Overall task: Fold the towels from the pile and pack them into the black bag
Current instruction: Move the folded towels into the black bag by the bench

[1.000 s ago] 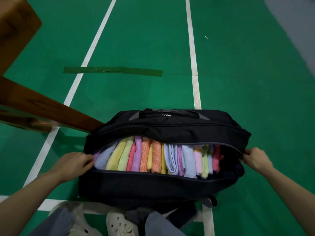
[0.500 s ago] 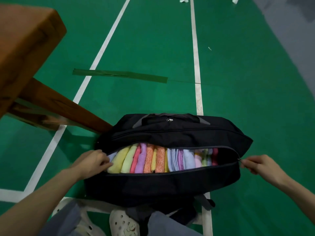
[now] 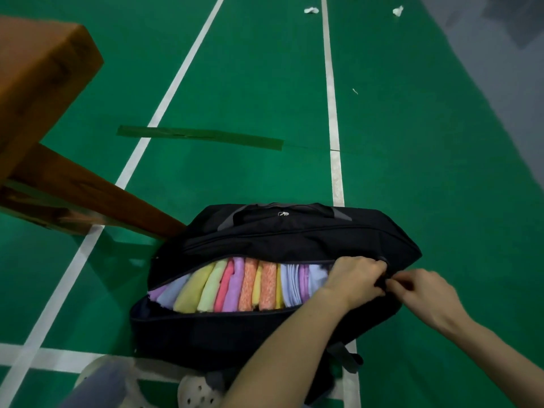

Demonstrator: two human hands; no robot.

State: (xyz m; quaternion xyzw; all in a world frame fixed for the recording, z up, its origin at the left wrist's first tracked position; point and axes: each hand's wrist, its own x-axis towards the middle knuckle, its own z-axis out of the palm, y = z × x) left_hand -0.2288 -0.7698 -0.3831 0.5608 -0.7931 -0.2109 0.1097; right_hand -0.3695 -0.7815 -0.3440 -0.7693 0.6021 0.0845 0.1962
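The black bag [image 3: 265, 237] lies on the green floor with its long zip opening gaping. Inside stand several folded towels [image 3: 235, 287] in a row: lilac, yellow, pink, orange, pale blue. My left hand [image 3: 356, 278] reaches across the opening and grips the bag's fabric at the right end of the zip. My right hand [image 3: 424, 293] sits just to the right of it, fingers curled and pinching at the same zip end; the zip pull itself is hidden between the hands.
A wooden bench [image 3: 38, 92] with slanted legs stands at the left, one leg touching the bag's far left corner. White court lines and a strip of green tape [image 3: 200, 136] cross the floor. My shoes [image 3: 194, 390] are at the bottom edge.
My left hand left the bag's left end and crossed over to the right end beside my right hand. The left part of the opening now gapes wider. The view tilted up.
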